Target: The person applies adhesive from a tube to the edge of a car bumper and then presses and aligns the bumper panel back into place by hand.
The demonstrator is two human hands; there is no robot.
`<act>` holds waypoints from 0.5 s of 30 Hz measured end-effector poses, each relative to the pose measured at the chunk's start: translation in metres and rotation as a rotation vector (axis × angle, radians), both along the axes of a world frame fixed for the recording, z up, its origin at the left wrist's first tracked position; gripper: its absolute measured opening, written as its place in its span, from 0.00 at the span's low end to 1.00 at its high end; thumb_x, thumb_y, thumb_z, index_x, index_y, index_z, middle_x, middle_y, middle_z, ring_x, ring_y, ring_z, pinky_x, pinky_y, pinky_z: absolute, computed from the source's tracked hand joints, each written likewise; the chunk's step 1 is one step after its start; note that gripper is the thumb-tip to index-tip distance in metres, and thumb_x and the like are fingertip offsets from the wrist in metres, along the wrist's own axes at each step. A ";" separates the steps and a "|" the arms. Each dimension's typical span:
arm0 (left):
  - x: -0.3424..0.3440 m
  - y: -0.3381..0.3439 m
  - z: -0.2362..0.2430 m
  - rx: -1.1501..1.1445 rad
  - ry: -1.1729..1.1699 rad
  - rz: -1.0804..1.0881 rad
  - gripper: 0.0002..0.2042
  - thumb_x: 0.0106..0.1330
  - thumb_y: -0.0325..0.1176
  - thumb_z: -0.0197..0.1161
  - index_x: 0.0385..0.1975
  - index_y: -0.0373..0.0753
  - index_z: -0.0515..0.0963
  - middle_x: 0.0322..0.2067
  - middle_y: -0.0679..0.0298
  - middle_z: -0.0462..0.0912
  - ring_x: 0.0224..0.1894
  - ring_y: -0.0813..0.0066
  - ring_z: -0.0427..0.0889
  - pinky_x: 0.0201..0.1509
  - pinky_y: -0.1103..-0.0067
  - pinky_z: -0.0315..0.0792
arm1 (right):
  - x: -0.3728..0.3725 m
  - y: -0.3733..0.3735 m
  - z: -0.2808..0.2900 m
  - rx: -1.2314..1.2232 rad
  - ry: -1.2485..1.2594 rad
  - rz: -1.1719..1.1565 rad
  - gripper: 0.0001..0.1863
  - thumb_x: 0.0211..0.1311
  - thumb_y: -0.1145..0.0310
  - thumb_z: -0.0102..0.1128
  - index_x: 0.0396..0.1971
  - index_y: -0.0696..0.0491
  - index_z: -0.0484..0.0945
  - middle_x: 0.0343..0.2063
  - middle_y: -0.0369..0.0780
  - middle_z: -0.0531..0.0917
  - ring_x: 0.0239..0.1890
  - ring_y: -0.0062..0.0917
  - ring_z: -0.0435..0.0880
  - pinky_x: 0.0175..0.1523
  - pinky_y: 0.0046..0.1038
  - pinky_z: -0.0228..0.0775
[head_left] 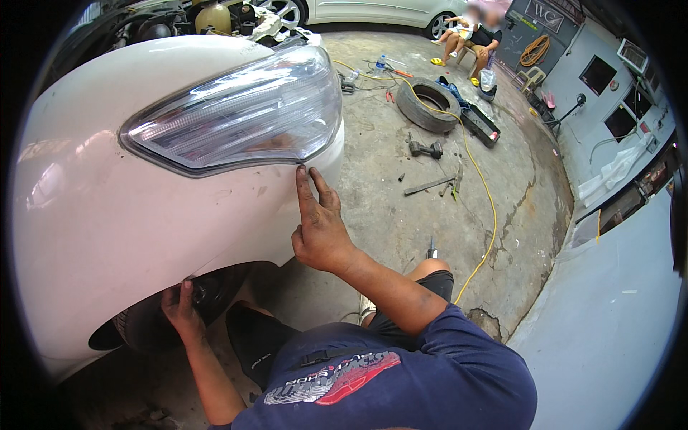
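A white car's front corner fills the left side, with a clear headlight point(244, 111) set into the painted body panel point(143, 208). Against the seam below the headlight's lower corner, my right hand point(320, 228) rests two outstretched fingertips; its other fingers are curled and hold nothing visible. Lower down, my left hand point(181, 309) reaches up into the wheel arch beside the dark tyre point(150, 322). Its visible digits point upward, apart, at the arch lip, and some fingers are partly hidden in shadow. Dark grime marks both hands' fingertips.
On the concrete floor point(387, 222) lie a loose tyre point(428, 106), a dumbbell point(426, 149), a flat metal bar point(428, 186) and a yellow hose point(489, 208). A water bottle point(380, 63) stands farther back. People point(479, 39) sit near the far wall.
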State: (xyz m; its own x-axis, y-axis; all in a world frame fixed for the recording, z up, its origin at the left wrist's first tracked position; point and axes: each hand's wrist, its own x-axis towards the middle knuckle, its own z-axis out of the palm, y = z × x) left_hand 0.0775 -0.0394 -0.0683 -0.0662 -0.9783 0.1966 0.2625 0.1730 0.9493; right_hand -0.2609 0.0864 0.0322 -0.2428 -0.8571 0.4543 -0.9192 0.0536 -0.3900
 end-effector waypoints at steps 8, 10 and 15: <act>-0.006 -0.003 -0.011 0.065 -0.044 -0.044 0.18 0.69 0.30 0.80 0.55 0.31 0.88 0.48 0.64 0.91 0.50 0.73 0.86 0.63 0.75 0.74 | -0.001 0.000 0.001 -0.032 0.010 0.021 0.61 0.54 0.78 0.58 0.87 0.66 0.36 0.86 0.61 0.51 0.87 0.61 0.47 0.86 0.65 0.41; -0.011 0.000 -0.005 0.080 -0.024 -0.051 0.18 0.68 0.30 0.81 0.55 0.31 0.87 0.49 0.64 0.91 0.50 0.73 0.86 0.63 0.75 0.74 | -0.002 0.000 0.000 -0.043 0.014 0.024 0.60 0.54 0.78 0.58 0.87 0.66 0.37 0.86 0.61 0.51 0.87 0.61 0.47 0.86 0.65 0.42; -0.004 -0.004 -0.011 0.074 -0.082 -0.022 0.17 0.68 0.29 0.81 0.53 0.32 0.88 0.48 0.64 0.91 0.50 0.74 0.86 0.61 0.76 0.75 | 0.001 0.000 0.003 -0.012 0.024 0.005 0.60 0.54 0.78 0.59 0.87 0.66 0.38 0.85 0.61 0.51 0.88 0.60 0.47 0.86 0.63 0.42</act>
